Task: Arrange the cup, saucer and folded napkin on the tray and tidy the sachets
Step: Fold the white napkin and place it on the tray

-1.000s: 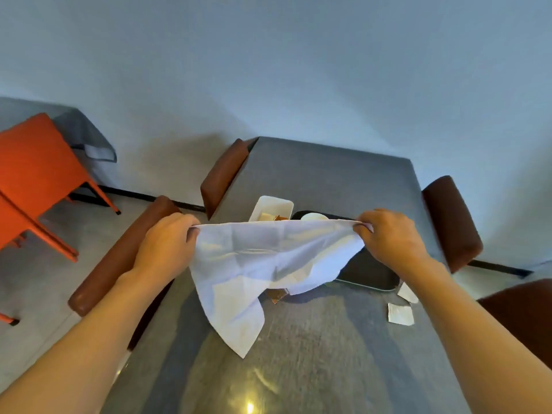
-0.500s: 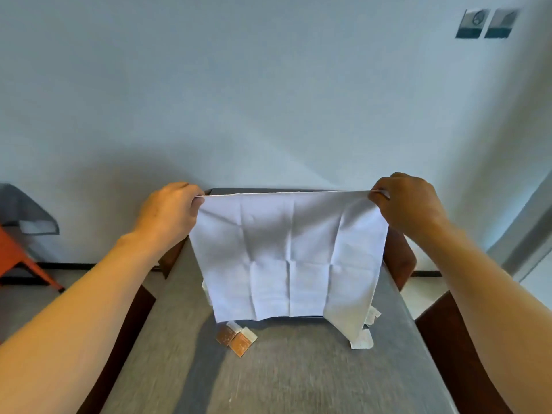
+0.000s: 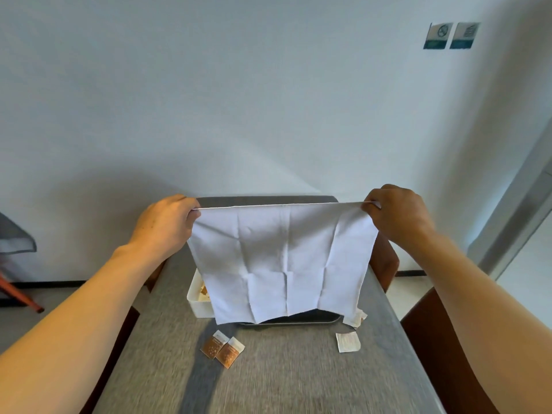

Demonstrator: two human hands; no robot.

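Note:
A white cloth napkin (image 3: 280,261) hangs unfolded and creased above the grey table (image 3: 268,377). My left hand (image 3: 164,225) pinches its top left corner and my right hand (image 3: 397,213) pinches its top right corner, stretching the upper edge taut. Behind the napkin only the near rim of the dark tray (image 3: 298,320) shows; cup and saucer are hidden. A white sachet box (image 3: 197,297) peeks out at the napkin's left side. Two brown sachets (image 3: 222,348) lie on the table in front, and a white sachet (image 3: 347,342) lies to the right.
Brown chairs stand at the table's right side (image 3: 385,261) and near right (image 3: 448,354). An orange chair leg (image 3: 21,294) shows at far left. A plain wall stands behind the table, with two small signs (image 3: 451,35).
The napkin went from slack and drooping over the tray to lifted and spread flat between both hands. The view tilted up toward the wall.

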